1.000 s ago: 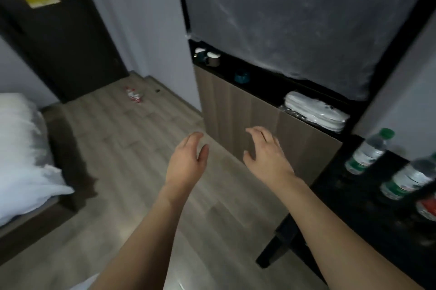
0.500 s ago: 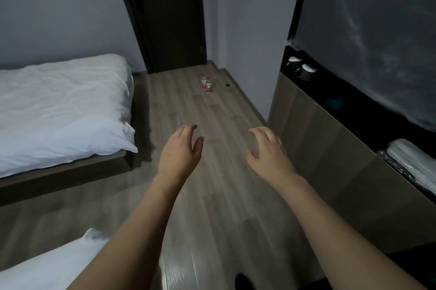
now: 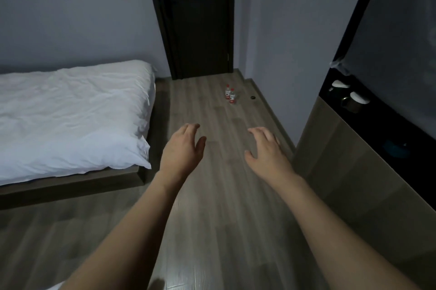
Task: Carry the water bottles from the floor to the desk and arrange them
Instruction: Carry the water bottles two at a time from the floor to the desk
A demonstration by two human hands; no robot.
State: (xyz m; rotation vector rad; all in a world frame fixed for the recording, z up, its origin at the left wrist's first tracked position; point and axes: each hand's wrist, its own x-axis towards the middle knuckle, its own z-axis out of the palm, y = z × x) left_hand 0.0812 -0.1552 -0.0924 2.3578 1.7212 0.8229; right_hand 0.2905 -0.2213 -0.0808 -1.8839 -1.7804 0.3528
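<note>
Two small water bottles (image 3: 230,94) with red caps and red labels stand upright, close together, on the wooden floor far ahead near a dark door. My left hand (image 3: 181,151) and my right hand (image 3: 267,153) are stretched out in front of me above the floor, well short of the bottles. Both hands hold nothing, and their fingers are loosely spread and slightly bent. The desk is out of view.
A bed with white bedding (image 3: 70,115) fills the left side. A wood-fronted cabinet (image 3: 349,171) with a dark shelf holding cups (image 3: 354,98) lines the right wall. The dark door (image 3: 198,30) bears a yellow notice. A small dark round object (image 3: 253,97) lies by the skirting.
The view has swung left, away from the desk with its bottles, toward the door and the two floor bottles. Both hands stay raised and empty.
</note>
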